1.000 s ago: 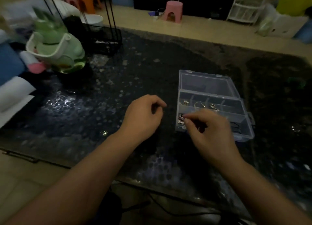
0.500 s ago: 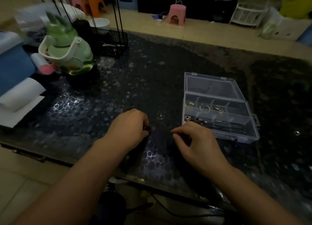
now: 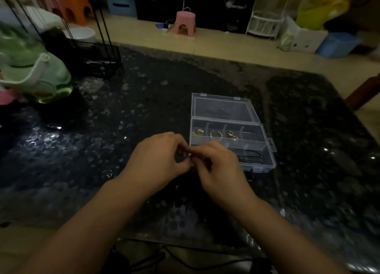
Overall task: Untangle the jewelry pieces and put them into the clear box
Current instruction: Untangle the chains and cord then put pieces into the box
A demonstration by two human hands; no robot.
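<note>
Left hand [image 3: 158, 158] and right hand [image 3: 216, 162] meet fingertip to fingertip just near-left of the clear box [image 3: 265, 148], both pinching a small jewelry piece [image 3: 190, 157] (too dim to identify); gold rings [image 3: 216, 134] already sit in the far compartments. Likely risk: pulling hard tightens the tangle; a slip drops the piece onto the dark speckled table [image 3: 185, 78], where it would be hard to spot.

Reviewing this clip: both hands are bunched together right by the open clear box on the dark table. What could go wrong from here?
1. The left hand and right hand pinch something tiny between them, too small to identify; if it slips, it would likely be hard to spot on the dark speckled table.
2. The right hand sits against the clear box at its near corner; a tug might nudge it and jostle the gold rings and black cord inside.
</note>
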